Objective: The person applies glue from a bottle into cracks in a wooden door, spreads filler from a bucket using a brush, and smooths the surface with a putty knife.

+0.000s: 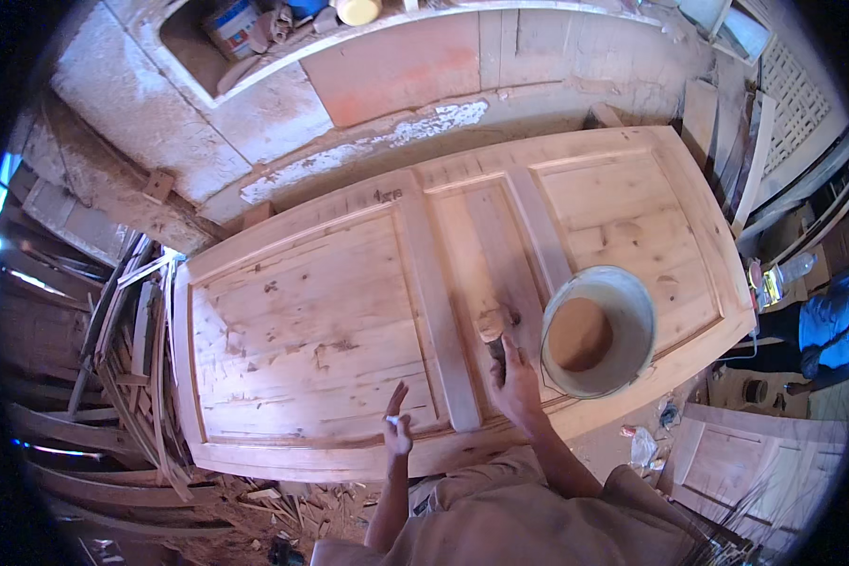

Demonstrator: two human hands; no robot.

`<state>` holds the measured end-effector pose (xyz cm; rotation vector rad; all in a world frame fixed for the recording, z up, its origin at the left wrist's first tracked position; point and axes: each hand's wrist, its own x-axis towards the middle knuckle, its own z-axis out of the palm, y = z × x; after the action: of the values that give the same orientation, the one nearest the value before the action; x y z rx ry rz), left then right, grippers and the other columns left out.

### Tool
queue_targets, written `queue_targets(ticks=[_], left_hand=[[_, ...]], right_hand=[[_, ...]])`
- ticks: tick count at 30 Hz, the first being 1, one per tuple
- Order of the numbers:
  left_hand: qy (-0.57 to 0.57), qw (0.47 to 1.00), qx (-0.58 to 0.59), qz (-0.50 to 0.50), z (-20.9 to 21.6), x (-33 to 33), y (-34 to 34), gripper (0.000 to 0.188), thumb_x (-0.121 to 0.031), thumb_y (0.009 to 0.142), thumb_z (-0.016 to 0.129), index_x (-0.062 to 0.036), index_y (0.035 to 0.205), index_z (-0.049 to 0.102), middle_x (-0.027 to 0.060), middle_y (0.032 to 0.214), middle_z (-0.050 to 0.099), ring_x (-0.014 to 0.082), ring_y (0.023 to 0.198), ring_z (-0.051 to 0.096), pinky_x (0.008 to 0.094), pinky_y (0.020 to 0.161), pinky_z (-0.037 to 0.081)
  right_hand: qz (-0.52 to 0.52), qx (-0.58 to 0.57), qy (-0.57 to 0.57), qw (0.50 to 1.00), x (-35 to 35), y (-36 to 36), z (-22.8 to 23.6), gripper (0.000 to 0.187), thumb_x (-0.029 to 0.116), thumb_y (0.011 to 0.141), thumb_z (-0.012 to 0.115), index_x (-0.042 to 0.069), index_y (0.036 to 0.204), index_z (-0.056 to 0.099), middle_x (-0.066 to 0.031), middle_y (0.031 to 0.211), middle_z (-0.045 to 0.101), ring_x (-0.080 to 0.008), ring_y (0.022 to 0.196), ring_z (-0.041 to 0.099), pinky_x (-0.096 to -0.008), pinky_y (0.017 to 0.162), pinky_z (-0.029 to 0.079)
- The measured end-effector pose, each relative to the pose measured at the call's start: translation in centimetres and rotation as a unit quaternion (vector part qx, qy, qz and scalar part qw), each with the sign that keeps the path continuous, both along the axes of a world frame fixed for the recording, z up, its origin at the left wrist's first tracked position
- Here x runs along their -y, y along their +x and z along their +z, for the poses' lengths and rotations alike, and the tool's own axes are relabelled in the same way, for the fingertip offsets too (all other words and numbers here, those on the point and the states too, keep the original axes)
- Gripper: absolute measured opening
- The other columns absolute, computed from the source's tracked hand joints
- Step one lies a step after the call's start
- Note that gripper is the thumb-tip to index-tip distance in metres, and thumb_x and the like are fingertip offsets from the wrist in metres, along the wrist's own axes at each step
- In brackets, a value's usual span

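A large panelled wooden door (302, 311) lies flat before me, with darker patches and streaks on its panels. My right hand (516, 387) is closed round a short tool (491, 332) with a tan end, over the narrow middle panel. Whether it is a brush or a scraper I cannot tell. Just right of that hand, a grey bucket (637, 330) stands on the door with tan paste or liquid (580, 335) inside. My left hand (399, 434) is over the door's near edge, fingers stretched, with a small white spot, perhaps a wrap, on a finger.
Stacked wood strips (137, 368) lean at the left, above scraps on the floor. Behind the door runs a worn wall (396, 75) with a shelf of cans. Another panelled door (726, 462) lies at lower right, near a person in blue (828, 325) and a clear bottle (798, 267).
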<state>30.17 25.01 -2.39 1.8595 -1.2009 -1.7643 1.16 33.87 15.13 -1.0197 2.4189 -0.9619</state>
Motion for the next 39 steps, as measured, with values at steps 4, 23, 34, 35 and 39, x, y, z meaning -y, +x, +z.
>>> queue_targets(ticks=[4,23,34,35,39], left_hand=[[-0.137,0.989,-0.028,0.057,5.6,-5.6,4.6,0.051,-0.023,0.093,0.041,0.0003,0.138,0.049,0.0142,0.144,0.05,0.0222,0.132,0.046,0.0342,0.102,0.038],[-0.291,0.93,-0.058,0.218,11.9,-21.3,7.1,0.047,-0.022,0.091,0.043,0.002,0.129,0.057,0.0168,0.134,0.057,0.0272,0.124,0.054,0.0364,0.102,0.041],[-0.305,0.924,-0.077,0.216,12.0,-17.1,6.8,0.045,-0.02,0.091,0.044,0.0027,0.126,0.059,0.018,0.13,0.061,0.0296,0.121,0.057,0.0369,0.103,0.041],[-0.306,0.923,-0.073,0.221,11.6,-16.4,7.2,0.045,-0.02,0.091,0.044,0.0027,0.126,0.059,0.018,0.13,0.061,0.0296,0.121,0.057,0.0369,0.103,0.041],[-0.321,0.911,-0.098,0.239,11.5,-13.0,7.4,0.046,-0.021,0.092,0.042,0.0029,0.127,0.058,0.0184,0.13,0.06,0.0299,0.121,0.057,0.0374,0.103,0.041]], right_hand=[[-0.01,0.022,-0.016,1.0,-3.6,-1.6,4.7,0.064,0.015,0.086,0.061,0.004,0.144,0.037,-0.0333,0.119,0.056,-0.0501,0.105,0.058,-0.0516,0.092,0.048],[0.046,-0.285,0.259,0.922,-22.1,-9.9,6.2,0.058,-0.003,0.08,0.058,0.02,0.133,0.057,-0.0144,0.12,0.047,-0.0358,0.102,0.059,-0.0477,0.084,0.051],[0.04,-0.24,0.063,0.968,-21.1,-11.6,6.1,0.047,-0.003,0.083,0.056,0.008,0.129,0.056,-0.0217,0.116,0.05,-0.0398,0.094,0.06,-0.0498,0.083,0.048],[0.046,-0.238,0.061,0.968,-20.0,-12.3,6.0,0.047,-0.003,0.083,0.056,0.008,0.129,0.056,-0.0217,0.116,0.05,-0.0398,0.094,0.06,-0.0498,0.083,0.048],[-0.049,0.063,-0.133,0.988,-11.8,-13.5,6.0,0.041,0.01,0.099,0.051,0.011,0.14,0.045,-0.0083,0.102,0.057,-0.0144,0.07,0.058,-0.0286,0.06,0.049]])
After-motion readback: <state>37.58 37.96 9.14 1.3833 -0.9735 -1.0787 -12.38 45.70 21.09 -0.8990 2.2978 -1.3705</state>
